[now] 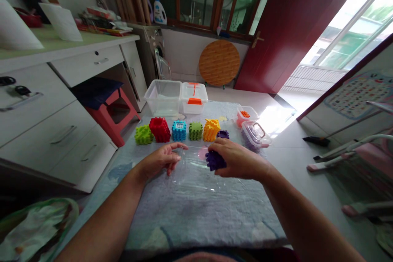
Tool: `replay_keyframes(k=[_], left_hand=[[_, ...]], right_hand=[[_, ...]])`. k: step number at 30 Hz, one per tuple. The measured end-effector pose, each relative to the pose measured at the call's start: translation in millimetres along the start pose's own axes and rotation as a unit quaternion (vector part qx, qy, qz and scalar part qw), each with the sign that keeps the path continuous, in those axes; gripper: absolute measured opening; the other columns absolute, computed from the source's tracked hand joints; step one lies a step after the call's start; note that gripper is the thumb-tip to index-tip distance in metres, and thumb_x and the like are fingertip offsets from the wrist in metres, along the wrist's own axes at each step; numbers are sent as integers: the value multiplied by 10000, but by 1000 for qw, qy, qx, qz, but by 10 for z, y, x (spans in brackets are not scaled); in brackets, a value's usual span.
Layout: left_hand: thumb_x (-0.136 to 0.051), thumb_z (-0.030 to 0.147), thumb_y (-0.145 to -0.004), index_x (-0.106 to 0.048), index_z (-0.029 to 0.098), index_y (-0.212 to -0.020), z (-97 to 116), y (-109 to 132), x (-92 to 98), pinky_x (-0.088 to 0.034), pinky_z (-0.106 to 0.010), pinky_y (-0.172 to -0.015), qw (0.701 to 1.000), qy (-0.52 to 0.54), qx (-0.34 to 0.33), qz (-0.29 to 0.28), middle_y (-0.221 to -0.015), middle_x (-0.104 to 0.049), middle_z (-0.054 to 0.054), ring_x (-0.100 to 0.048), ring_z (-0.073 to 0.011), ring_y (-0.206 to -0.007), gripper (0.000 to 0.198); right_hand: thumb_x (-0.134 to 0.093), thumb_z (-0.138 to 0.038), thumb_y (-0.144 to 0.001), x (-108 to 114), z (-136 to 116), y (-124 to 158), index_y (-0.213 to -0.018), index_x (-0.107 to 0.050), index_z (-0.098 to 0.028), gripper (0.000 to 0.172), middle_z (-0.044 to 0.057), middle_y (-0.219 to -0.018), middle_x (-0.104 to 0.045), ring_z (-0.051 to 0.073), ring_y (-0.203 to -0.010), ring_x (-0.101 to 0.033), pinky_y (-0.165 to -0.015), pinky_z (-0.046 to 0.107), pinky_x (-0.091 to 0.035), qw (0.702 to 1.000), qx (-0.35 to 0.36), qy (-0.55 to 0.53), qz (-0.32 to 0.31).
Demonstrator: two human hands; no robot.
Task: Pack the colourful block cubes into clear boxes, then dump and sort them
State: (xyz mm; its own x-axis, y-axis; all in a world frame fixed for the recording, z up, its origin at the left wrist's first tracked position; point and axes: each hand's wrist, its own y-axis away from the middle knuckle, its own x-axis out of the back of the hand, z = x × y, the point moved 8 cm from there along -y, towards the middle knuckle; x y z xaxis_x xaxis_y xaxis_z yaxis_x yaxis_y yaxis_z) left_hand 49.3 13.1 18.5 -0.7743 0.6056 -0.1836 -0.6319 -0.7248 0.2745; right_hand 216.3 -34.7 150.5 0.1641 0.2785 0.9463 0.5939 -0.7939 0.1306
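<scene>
Purple block [215, 161] is filling the right hand [238, 159], fingers curled, in front of the yellow cube [211, 130]; left hand [162, 159] is hanging half-open, grip unclear; slack clear film [196, 170] could be snagging the block.

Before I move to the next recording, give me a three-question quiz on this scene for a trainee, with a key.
1. Which of the person's hands holds a dark purple, notch-edged block?
2. True or false: the red notch-edged block stands between the lime-green one and the blue one.
3. As the person sees it, where is the lidded clear plastic box with the orange latch relative to the lidless clear plastic box? A) left B) right C) in front

Key: 1. The right hand. 2. True. 3. B.
</scene>
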Motion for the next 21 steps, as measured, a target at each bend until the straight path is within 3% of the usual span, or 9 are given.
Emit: replay_keyframes(k=[4,8,15,21], left_hand=[[-678,286,-736,-505,153,-1265,2,3,-21,-413,-166,-371,1000,4,2,-9,-501,-542,75,-437,-74,-383,572],[-682,293,-745,-517,156,-1254,-13,-10,-15,-409,-165,-371,1000,0,2,-15,-509,-557,70,-461,-74,-376,553],[-688,294,-759,-522,168,-1259,-18,-6,-26,-417,-168,-376,1000,5,3,-25,-520,-554,71,-465,-73,-385,542],[-682,302,-772,-514,165,-1270,-51,-9,-25,-419,-169,-385,999,0,8,-32,-536,-566,66,-461,-71,-391,544]], right_hand=[[-710,-257,-701,-377,-107,-91,-1063,-650,-112,394,139,-1073,-660,252,-974,-621,-847,337,-492,996,-24,66,-47],[-680,-264,-710,-601,-73,-148,-1042,-669,-97,371,163,-1077,-682,286,-972,-650,-812,355,-514,988,-46,131,-70],[-734,-334,-712,-776,-25,-194,-1035,-690,-86,410,190,-1026,-715,319,-893,-691,-747,382,-545,978,-49,169,-109],[-788,-326,-698,-717,15,-175,-1123,-655,-92,503,179,-1087,-710,310,-957,-690,-773,356,-547,982,-47,130,-132]])
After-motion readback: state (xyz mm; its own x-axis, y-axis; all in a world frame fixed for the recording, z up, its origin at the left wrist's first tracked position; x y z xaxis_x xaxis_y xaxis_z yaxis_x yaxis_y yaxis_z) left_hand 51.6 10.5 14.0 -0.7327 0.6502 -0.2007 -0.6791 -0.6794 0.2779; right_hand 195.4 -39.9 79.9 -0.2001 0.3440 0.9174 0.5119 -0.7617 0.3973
